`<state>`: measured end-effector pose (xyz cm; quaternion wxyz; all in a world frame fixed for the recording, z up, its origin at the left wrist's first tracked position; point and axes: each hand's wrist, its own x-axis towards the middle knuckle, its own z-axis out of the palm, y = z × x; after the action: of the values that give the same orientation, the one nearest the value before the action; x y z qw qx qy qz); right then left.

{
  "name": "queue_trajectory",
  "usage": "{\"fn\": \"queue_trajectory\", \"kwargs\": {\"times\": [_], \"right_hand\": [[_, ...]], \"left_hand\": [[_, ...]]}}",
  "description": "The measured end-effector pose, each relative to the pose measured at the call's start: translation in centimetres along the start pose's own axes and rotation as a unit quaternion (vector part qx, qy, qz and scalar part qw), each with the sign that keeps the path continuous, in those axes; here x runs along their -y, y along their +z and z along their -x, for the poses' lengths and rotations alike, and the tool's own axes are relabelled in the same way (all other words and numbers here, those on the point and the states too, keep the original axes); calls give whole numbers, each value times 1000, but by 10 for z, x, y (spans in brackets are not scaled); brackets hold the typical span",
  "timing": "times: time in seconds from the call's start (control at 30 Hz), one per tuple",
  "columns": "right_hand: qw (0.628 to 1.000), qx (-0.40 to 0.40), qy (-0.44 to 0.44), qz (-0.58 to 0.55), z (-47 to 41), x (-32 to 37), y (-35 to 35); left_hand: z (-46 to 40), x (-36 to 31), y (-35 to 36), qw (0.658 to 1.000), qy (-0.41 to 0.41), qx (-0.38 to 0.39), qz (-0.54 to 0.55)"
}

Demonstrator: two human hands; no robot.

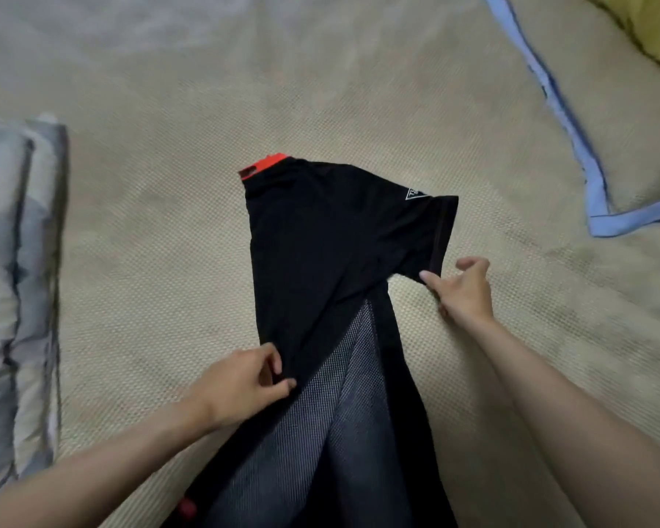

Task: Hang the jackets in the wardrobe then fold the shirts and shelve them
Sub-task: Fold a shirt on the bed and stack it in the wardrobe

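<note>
We folded the black shirt (pixel 321 238) on the mat (pixel 168 222).
Our left hand (pixel 241 383) pinched its folded edge; our right hand (pixel 462 291), fingers loosely spread, touched the sleeve hem.

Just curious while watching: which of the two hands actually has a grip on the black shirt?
The left hand pinches the black shirt at its side edge. The right hand only touches the sleeve hem with an extended fingertip.

Two forearms enter from the lower edge. Both are bare to the frame edge: no sleeves, gloves, watch or rings visible. Left hand (pixel 241 386) and right hand (pixel 463 289) are bare.
</note>
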<state>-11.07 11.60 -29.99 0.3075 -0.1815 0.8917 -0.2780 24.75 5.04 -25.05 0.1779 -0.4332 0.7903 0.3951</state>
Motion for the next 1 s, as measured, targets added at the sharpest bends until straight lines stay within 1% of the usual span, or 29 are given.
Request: {"fn": "queue_trajectory", "kwargs": {"times": [0.07,0.1,0.2,0.27,0.33,0.4,0.47,0.53,0.57,0.63,0.7,0.8,0.83,0.93,0.97,1.0], "right_hand": [[1000,28,1,13,26,-13,2],[999,45,-1,14,40,-18,4],[995,92,-28,17,77,-29,14],[991,117,-49,43,95,-35,17],[985,142,-68,77,115,-40,17],[977,158,-96,102,135,-48,17],[975,146,-126,115,155,-63,16],[975,131,-134,116,174,-82,15],[976,132,-133,113,186,-90,15],[977,143,-127,98,209,-107,13],[975,151,-123,107,226,-123,10],[976,164,-86,111,240,-147,0],[980,148,-72,115,242,-153,-4],[990,29,-97,101,259,-153,-19],[994,7,-90,62,265,-145,-25],[998,23,-60,-4,270,-139,-29]], "left_hand": [[41,12,35,999,-21,47,12],[57,17,50,998,-23,58,12],[81,30,76,999,-28,24,7],[86,35,79,999,-32,3,32],[93,30,77,998,-21,-13,60],[100,19,79,998,2,-24,63],[108,5,83,998,33,-35,42],[117,-9,89,997,53,-44,15],[123,-16,93,997,58,-46,18],[134,-31,101,995,84,-38,49],[143,-43,107,990,101,-30,89],[154,-64,115,983,94,-22,158],[158,-73,117,979,89,-22,181],[168,-105,135,973,83,-6,214],[169,-116,141,967,80,25,241],[170,-126,148,949,76,77,295]]}}
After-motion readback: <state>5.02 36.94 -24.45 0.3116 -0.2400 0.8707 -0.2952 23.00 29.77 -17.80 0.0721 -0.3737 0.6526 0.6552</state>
